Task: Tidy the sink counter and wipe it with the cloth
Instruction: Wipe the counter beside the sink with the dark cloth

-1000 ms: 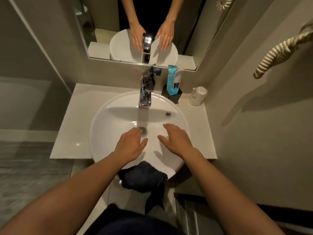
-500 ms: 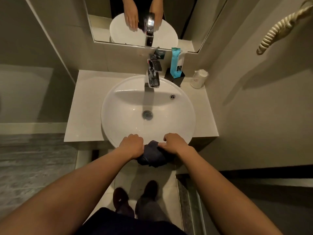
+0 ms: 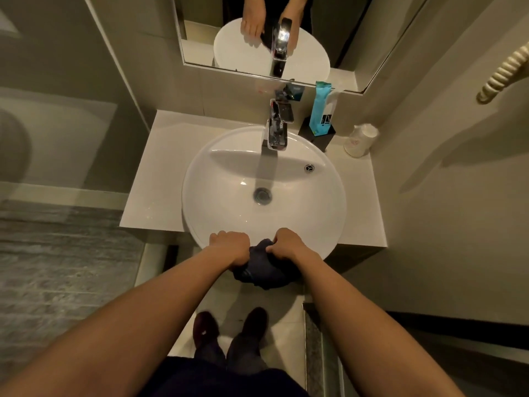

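Observation:
A dark blue cloth [image 3: 262,267] hangs bunched at the front rim of the round white basin [image 3: 329,196]. My left hand [image 3: 230,246] grips its left side and my right hand [image 3: 287,245] grips its right side, both fists closed just over the near rim. The pale counter [image 3: 160,173] surrounds the basin. At its back right stand a blue tube [image 3: 322,110] in a black holder [image 3: 316,133] and a white capped bottle [image 3: 360,140].
A chrome tap [image 3: 277,130] rises at the basin's back, under a mirror [image 3: 229,38]. Walls close in on the right and the back. A coiled cord [image 3: 503,74] hangs at the upper right. My feet [image 3: 229,330] stand on the tiled floor below.
My hands drew back from inside the basin to its front rim and closed on the cloth. The view tipped down, showing more floor.

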The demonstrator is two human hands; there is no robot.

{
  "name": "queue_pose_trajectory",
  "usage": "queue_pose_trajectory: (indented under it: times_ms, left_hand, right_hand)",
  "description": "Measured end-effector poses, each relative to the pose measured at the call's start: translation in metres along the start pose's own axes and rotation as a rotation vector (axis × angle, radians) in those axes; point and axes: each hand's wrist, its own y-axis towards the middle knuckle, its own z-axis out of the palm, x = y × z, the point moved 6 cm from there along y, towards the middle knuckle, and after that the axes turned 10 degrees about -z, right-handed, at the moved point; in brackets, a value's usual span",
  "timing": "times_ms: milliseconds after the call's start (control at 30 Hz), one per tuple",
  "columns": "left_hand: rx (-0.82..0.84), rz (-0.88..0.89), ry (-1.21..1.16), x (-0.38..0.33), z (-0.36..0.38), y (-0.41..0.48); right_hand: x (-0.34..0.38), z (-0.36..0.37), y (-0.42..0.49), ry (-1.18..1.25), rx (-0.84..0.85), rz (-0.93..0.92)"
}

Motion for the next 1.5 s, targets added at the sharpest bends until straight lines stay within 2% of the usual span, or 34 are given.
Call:
queue_pose_trajectory:
  times_ms: [200,300,400,533,667,933,1100,1500]
  left_hand:
    - [-0.061,0.085,-0.06,0.002,-0.004,-0.013]
    - [-0.117,0.159,-0.257,0.01,-0.004,-0.026]
    - [-0.098,0.178,-0.572,0.023,-0.008,-0.041]
    - [-0.158,0.18,-0.75,0.036,-0.022,-0.06]
    - [-0.19,0.158,-0.861,0.055,-0.032,-0.074]
    - [-0.156,0.137,-0.973,0.118,-0.062,-0.095]
    - [-0.292,0.04,-1.0,0.162,-0.091,-0.1]
    - [-0.51,-0.077,-1.361,0.255,-0.157,-0.048]
  right_hand:
    - [0.009,-0.02,-0.02,0.199,-0.086,-0.178]
    - [0.01,-0.029,-0.031,0.302,-0.153,-0.228]
    - [0.01,-0.038,-0.039,0.464,-0.183,-0.233]
    - [0.017,-0.049,-0.05,0.728,-0.154,-0.276]
    - [0.039,-0.051,-0.057,0.89,-0.067,-0.357]
    - [0.095,-0.058,-0.054,0.831,0.028,-0.466]
    - [0.137,-0.064,-0.042,0.873,0.044,-0.534]
    - [0.231,-0.092,0.025,0.937,-0.073,-0.537]
